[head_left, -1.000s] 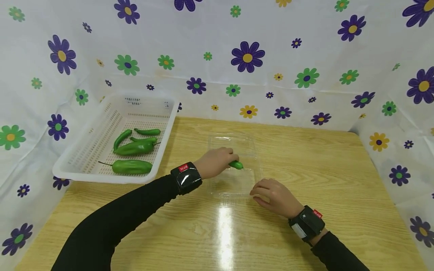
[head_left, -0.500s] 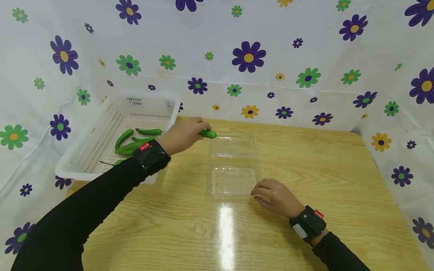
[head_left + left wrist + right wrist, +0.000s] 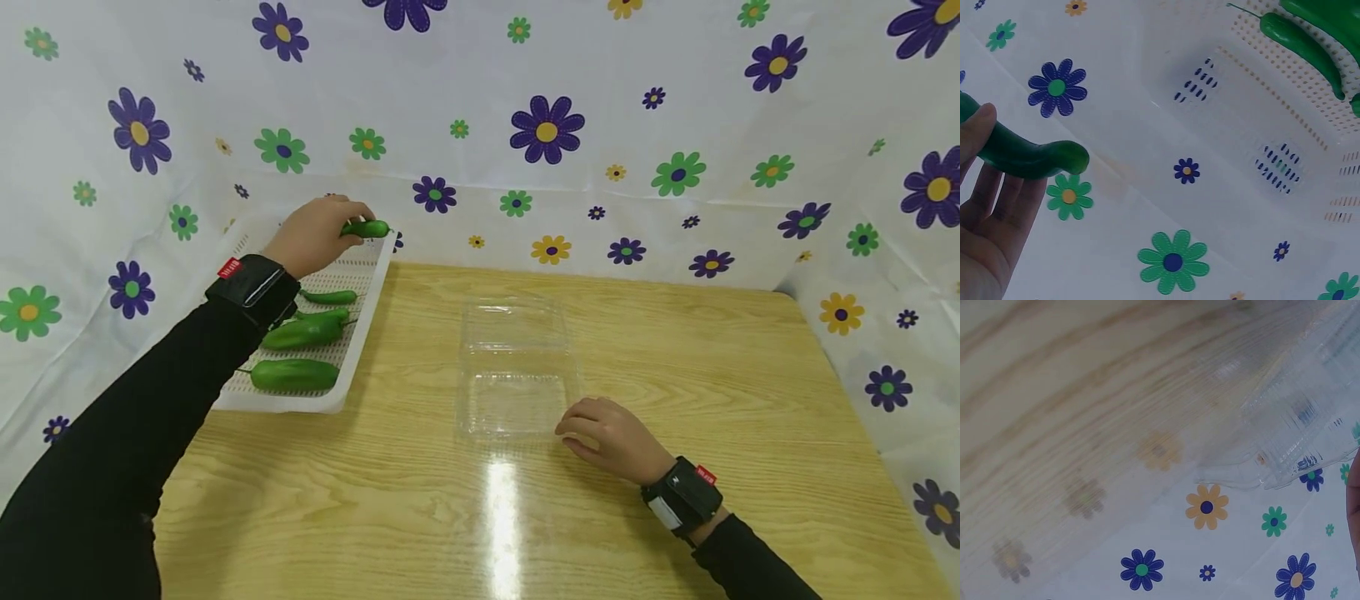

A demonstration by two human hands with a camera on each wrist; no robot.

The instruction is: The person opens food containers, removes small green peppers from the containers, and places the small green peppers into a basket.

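Observation:
My left hand (image 3: 318, 233) pinches a green chili pepper (image 3: 369, 228) over the far side of a white plastic basket (image 3: 363, 333). In the left wrist view the thumb lies on top of that pepper and the fingers are beneath it, its curved end sticking out. Several other green peppers lie in the basket, among them a thick one (image 3: 296, 376) at the front and a slim one (image 3: 330, 297) farther back. Beside the near right corner of a clear plastic clamshell box (image 3: 517, 404), my right hand (image 3: 611, 440) rests with loosely bent fingers; whether they touch it is unclear.
A wooden table (image 3: 720, 375) bears the box and basket. White cloth with a flower print (image 3: 480, 92) hangs behind and at both sides. The clamshell's lid (image 3: 513, 321) lies folded back, away from me. My left forearm crosses in front of the basket's left part.
With the pepper in its grip, my left hand has moved from above the clear box, left and away from me, to over the basket's far side. My right hand has stayed in place.

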